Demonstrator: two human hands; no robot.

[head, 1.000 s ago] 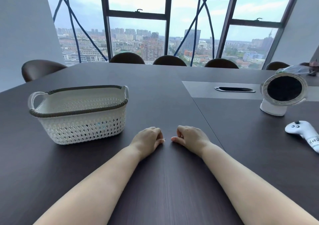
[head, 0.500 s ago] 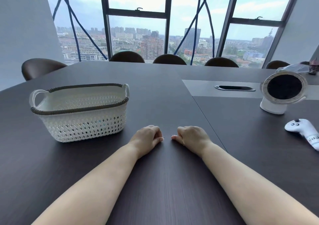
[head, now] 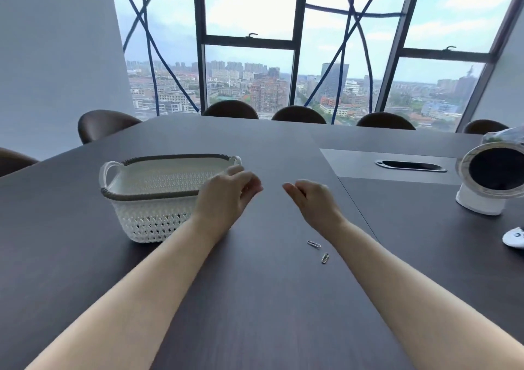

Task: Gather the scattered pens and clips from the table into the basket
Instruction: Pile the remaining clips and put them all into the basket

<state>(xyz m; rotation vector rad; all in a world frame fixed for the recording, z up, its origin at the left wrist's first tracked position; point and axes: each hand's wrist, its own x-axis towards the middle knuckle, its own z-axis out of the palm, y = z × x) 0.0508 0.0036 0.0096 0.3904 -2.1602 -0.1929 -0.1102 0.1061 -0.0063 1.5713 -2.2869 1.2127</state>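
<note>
Looking through the head camera, I see the basket (head: 153,213) on the table (head: 255,313) at ten o'clock. My left hand (head: 229,196) is raised at the basket's right end. Its fingers are bunched toward the thumb and blurred, and I cannot tell whether they pinch anything. My right hand (head: 310,199) hangs at three o'clock from it, fingers loosely curled, grip slack. At six o'clock from that hand, just beside the forearm, lie the far paper clip (head: 314,244) and the near paper clip (head: 325,258), close but apart. A fan (head: 493,176) stands at three o'clock.
</note>
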